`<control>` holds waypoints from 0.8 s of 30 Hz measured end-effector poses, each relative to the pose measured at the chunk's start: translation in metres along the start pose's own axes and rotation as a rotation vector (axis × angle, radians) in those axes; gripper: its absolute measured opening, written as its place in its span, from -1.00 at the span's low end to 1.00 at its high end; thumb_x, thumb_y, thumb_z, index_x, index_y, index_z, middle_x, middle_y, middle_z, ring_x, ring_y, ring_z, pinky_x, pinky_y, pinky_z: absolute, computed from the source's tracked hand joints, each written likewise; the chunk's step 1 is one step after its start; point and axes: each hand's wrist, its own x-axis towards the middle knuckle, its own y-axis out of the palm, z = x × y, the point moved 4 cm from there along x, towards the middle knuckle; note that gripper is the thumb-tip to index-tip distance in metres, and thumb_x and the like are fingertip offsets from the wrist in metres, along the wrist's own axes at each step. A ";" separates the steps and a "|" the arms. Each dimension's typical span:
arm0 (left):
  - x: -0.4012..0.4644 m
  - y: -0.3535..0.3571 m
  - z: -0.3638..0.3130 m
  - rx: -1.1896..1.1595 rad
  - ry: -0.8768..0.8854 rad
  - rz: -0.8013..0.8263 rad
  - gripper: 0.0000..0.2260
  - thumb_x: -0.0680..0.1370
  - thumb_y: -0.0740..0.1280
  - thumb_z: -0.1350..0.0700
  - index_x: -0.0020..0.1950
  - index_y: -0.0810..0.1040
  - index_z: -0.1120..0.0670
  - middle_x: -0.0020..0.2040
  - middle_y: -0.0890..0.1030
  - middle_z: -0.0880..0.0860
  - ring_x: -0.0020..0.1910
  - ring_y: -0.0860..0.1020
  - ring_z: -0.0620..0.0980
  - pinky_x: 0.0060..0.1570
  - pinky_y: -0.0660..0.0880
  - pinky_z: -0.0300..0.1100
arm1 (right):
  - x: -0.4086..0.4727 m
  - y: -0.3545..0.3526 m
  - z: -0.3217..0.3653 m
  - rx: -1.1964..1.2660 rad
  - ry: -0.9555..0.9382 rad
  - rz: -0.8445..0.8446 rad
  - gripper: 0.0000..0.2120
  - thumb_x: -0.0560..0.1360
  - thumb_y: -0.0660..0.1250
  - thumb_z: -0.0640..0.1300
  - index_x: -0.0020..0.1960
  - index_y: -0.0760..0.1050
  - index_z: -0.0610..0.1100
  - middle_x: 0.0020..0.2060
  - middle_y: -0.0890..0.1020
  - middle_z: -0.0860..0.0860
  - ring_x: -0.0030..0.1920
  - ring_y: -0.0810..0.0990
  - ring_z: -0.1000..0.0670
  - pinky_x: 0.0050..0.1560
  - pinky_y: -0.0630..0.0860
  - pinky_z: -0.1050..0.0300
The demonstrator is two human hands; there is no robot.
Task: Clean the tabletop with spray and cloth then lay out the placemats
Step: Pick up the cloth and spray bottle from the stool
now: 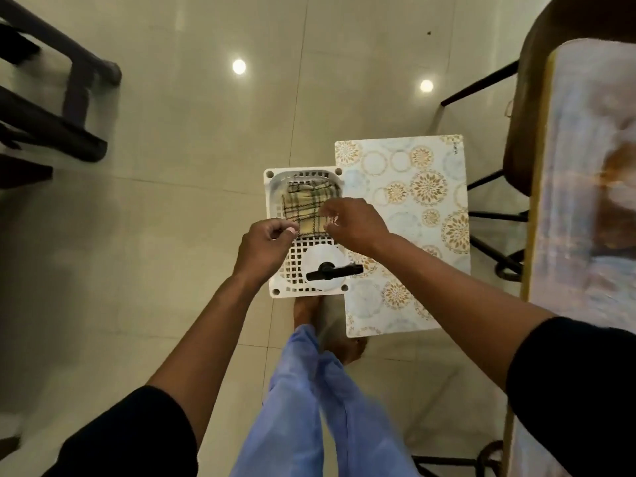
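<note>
Both hands over basket (277, 215): left hand (263, 246) and right hand (354, 223) each pinch cloth (304, 208) edges; spray (334, 270) lies nearer, under right wrist

A white lattice basket (275, 208) is standing above the tiled floor (172, 201), holding a folded checked cloth (304, 210) at its far end and a white spray bottle with a black trigger head (332, 270) at its near end. The left hand (265, 244) is curling its fingers at the cloth's near-left corner and the right hand (354, 223) is pinching the cloth's right edge, though blur hides how firmly the left is gripping. A patterned placemat (413, 187) is lying just beside the basket on the right, partly under it, and the patterned surface (585, 166) is running along the right edge.
</note>
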 end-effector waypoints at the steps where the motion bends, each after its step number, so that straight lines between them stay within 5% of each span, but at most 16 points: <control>1: 0.008 0.004 0.008 0.008 -0.011 -0.001 -0.84 0.57 0.38 -0.06 0.04 0.76 -0.13 0.11 0.77 -0.05 0.14 0.71 0.01 0.25 0.64 0.10 | 0.008 0.008 -0.001 -0.098 -0.071 0.019 -0.70 0.54 0.41 -0.13 0.26 0.63 0.03 0.21 0.68 0.01 0.17 0.63 -0.07 0.10 0.56 0.04; 8: 0.040 0.020 0.037 0.046 -0.074 -0.087 -0.82 0.69 0.35 0.08 0.19 0.73 -0.07 0.23 0.71 -0.08 0.04 0.66 -0.01 -0.01 0.53 -0.20 | 0.035 0.042 -0.013 -0.555 -0.506 0.009 -0.62 0.46 0.48 -0.18 0.27 0.63 -0.14 0.21 0.64 -0.15 0.19 0.58 -0.21 0.10 0.61 -0.18; 13: 0.049 0.028 0.042 -0.024 -0.111 -0.089 -0.81 0.68 0.35 0.09 0.22 0.71 -0.07 0.26 0.70 -0.07 0.18 0.67 0.02 0.26 0.61 -0.01 | 0.047 0.048 -0.021 -0.681 -0.547 0.054 -0.46 0.40 0.56 -0.01 0.34 0.54 -0.10 0.28 0.55 -0.13 0.27 0.51 -0.20 0.21 0.54 -0.16; 20: 0.053 0.030 0.048 -0.135 -0.146 -0.114 -0.79 0.65 0.38 0.06 0.27 0.67 -0.11 0.28 0.67 -0.07 0.25 0.65 0.01 0.31 0.61 0.12 | 0.049 0.046 -0.019 -0.583 -0.622 -0.070 -0.79 0.53 0.38 -0.17 0.15 0.64 -0.17 0.15 0.65 -0.12 0.16 0.60 -0.19 0.10 0.61 -0.16; 24: 0.045 0.024 0.046 -0.201 -0.170 -0.183 -0.68 0.65 0.38 0.03 0.41 0.57 -0.03 0.32 0.65 -0.01 0.27 0.64 0.04 0.34 0.59 0.13 | 0.048 0.026 -0.003 -0.388 -0.478 -0.064 -0.88 0.51 0.31 -0.21 -0.03 0.62 -0.11 -0.08 0.69 -0.04 -0.08 0.64 -0.09 -0.16 0.63 0.01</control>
